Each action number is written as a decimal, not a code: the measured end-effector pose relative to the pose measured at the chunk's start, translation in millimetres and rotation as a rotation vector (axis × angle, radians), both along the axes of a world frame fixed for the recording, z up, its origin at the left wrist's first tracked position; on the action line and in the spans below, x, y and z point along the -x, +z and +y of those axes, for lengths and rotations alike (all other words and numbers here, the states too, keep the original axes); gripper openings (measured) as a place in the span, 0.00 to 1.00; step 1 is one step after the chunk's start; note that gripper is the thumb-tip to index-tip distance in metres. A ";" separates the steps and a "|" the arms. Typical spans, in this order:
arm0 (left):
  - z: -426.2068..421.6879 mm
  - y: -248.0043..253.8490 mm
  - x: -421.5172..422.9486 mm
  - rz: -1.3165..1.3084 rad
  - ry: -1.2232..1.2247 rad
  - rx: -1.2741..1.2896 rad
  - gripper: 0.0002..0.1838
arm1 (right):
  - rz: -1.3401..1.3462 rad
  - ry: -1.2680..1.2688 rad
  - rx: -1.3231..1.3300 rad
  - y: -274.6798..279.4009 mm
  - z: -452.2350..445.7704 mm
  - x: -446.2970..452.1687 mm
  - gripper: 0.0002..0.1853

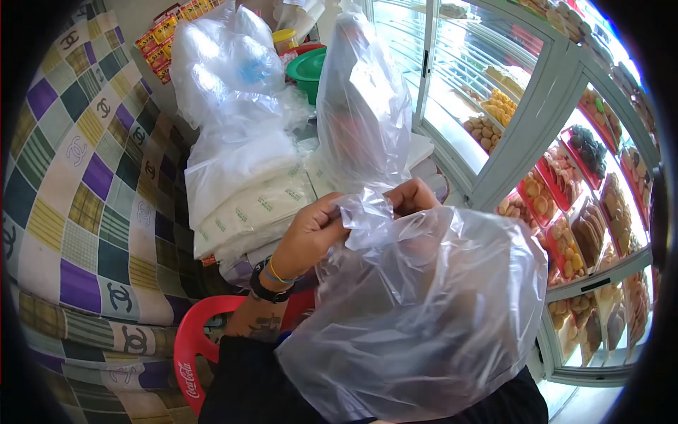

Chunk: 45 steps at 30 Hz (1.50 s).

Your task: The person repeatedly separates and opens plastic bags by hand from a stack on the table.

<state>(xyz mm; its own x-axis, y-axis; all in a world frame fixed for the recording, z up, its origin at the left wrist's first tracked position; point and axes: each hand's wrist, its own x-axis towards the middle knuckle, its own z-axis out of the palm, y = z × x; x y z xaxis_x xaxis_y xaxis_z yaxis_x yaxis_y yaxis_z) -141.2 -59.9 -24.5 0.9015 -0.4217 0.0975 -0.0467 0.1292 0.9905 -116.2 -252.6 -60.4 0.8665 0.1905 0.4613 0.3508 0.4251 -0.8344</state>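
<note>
A large, puffed-out clear plastic bag [424, 318] lies over my lap, its gathered top bunched up between my hands. My left hand [311, 237], with a dark watch and a yellow band at the wrist, pinches the left side of the bunched plastic. On the other side, my right hand [415, 198] has its fingers curled at the same gathered top, partly hidden behind the plastic. Both hands are close together, a small gap apart. What the bag contains is blurred by the plastic.
Beyond my hands stand a tall wrapped bag [364, 106], stacked plastic packs [254, 205] and a green basin [307, 71]. A red chair [189, 346] is at lower left beside a patterned curtain [99, 177]. A glass display case [522, 169] with food trays rises at right.
</note>
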 end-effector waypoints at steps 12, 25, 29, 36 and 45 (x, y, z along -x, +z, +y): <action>-7.0 -26.1 4.3 -0.263 0.409 -0.052 0.11 | 0.029 0.086 0.258 -0.6 4.1 11.3 0.16; -5.0 -30.2 10.7 -0.449 0.618 -0.097 0.05 | -0.060 -0.123 0.400 48.9 -3.0 32.1 0.10; -3.6 -13.3 6.9 -0.376 0.564 0.088 0.07 | 0.168 -0.136 0.256 43.3 -1.2 28.1 0.08; -12.8 -46.7 11.5 -0.480 0.442 0.016 0.09 | -0.077 -0.036 0.432 31.9 12.3 28.3 0.21; 8.4 -35.7 -2.9 -0.291 0.333 0.123 0.11 | 0.093 -0.073 0.086 39.7 4.0 26.0 0.08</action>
<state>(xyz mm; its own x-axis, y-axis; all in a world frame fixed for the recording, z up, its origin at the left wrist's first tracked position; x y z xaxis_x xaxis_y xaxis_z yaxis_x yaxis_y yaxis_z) -138.4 -51.5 -60.1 0.9135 -0.0831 0.3982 -0.3799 0.1756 0.9082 -142.1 -248.5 -20.8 0.9178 0.1612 0.3629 0.2974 0.3267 -0.8971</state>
